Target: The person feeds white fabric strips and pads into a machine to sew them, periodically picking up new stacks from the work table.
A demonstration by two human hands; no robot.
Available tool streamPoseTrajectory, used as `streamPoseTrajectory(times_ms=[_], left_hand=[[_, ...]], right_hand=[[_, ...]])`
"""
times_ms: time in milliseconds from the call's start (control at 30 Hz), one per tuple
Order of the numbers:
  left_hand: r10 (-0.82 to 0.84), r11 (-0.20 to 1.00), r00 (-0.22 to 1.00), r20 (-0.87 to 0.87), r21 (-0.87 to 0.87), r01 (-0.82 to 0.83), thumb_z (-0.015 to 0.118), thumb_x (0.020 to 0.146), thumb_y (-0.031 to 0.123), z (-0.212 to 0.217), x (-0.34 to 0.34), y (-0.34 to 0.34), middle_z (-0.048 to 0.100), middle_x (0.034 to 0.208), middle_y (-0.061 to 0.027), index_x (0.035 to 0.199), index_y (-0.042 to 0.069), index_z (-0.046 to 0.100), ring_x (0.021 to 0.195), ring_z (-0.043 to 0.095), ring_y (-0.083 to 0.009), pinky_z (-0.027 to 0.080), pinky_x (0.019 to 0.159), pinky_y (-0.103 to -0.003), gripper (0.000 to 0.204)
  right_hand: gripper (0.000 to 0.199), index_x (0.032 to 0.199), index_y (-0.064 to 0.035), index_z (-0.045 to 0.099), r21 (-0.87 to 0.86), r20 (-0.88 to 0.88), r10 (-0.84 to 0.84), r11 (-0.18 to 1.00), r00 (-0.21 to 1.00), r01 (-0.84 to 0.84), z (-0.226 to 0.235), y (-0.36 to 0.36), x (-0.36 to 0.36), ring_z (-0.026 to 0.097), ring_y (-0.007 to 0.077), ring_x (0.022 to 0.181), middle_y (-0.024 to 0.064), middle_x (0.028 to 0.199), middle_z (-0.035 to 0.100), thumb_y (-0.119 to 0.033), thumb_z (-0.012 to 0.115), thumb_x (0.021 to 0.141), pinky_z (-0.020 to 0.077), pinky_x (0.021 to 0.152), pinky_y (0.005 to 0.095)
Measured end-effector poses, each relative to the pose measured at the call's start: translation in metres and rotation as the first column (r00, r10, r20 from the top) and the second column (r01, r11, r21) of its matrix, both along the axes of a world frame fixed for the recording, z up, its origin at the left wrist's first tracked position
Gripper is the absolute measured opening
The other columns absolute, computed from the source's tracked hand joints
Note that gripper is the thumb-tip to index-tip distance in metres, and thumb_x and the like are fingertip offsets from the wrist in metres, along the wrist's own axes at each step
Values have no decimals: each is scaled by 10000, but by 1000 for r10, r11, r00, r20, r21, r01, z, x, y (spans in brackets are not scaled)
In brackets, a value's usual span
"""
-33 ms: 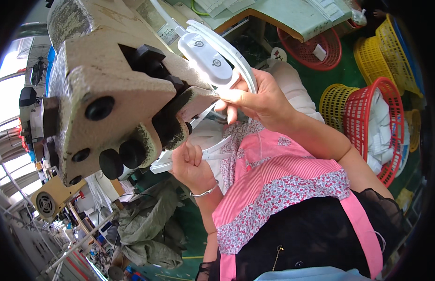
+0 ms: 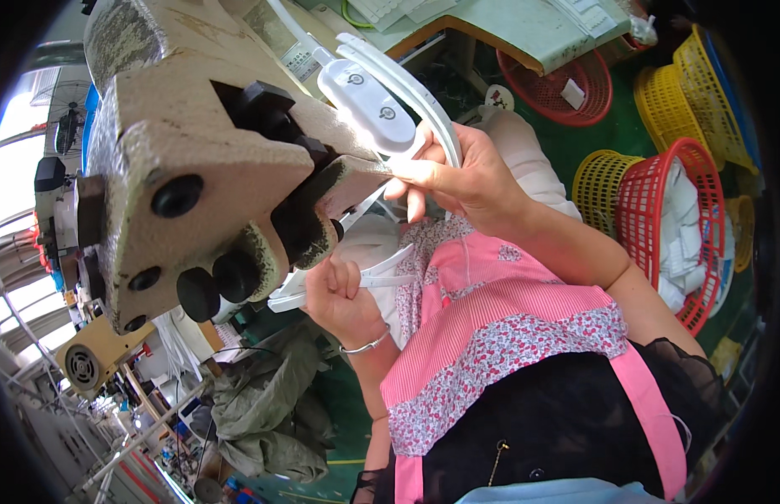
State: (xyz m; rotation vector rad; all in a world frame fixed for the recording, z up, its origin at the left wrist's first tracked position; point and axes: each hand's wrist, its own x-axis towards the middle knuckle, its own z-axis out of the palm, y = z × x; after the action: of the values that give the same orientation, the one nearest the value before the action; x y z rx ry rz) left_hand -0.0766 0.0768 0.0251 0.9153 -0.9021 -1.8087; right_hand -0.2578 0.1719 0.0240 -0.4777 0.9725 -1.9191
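Observation:
My right hand [image 2: 474, 181] is closed around a bundle of narrow white strips [image 2: 436, 109], thumb on top. The strips curve up past a white oval lamp control with two buttons [image 2: 369, 105]. My left hand [image 2: 338, 296] is lower and farther left, its fingers curled on another white strip [image 2: 383, 275], which sticks out on both sides of the fist. Both hands are close to the cream sewing machine head [image 2: 180, 143], worn and chipped, with black knobs [image 2: 218, 286] at its lower end. The machine hides its needle area and part of the strip between my hands.
A green-topped table [image 2: 507, 29] is at the far side. To the right stand a red basket of white pieces [image 2: 688, 155], yellow baskets [image 2: 604, 181] and a dark red basket [image 2: 558, 109]. Grey-green cloth [image 2: 264, 403] hangs at lower left. A pink apron [image 2: 491, 328] covers my lap.

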Motion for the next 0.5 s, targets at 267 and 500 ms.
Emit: streamPoseTrajectory(times_ms=[267, 500], left_hand=[[55, 998, 997, -49, 34, -53, 557, 967, 152, 5, 22, -6, 292, 572, 64, 749, 60, 523, 464, 214, -30, 179, 410, -223, 239], [118, 993, 988, -103, 19, -117, 540, 1011, 238, -10, 49, -4, 273, 582, 62, 848, 30, 572, 461, 222, -31, 170, 395, -216, 266]], right_hand=[[140, 965, 33, 615, 30, 48, 9, 999, 999, -11, 4, 4, 11, 660, 89, 611, 151, 844, 729, -101, 630, 930, 402, 454, 179], [159, 944, 42, 634, 107, 36, 50, 993, 998, -54, 10, -5, 27, 665, 127, 607, 130, 844, 706, -90, 707, 895, 525, 577, 232]])
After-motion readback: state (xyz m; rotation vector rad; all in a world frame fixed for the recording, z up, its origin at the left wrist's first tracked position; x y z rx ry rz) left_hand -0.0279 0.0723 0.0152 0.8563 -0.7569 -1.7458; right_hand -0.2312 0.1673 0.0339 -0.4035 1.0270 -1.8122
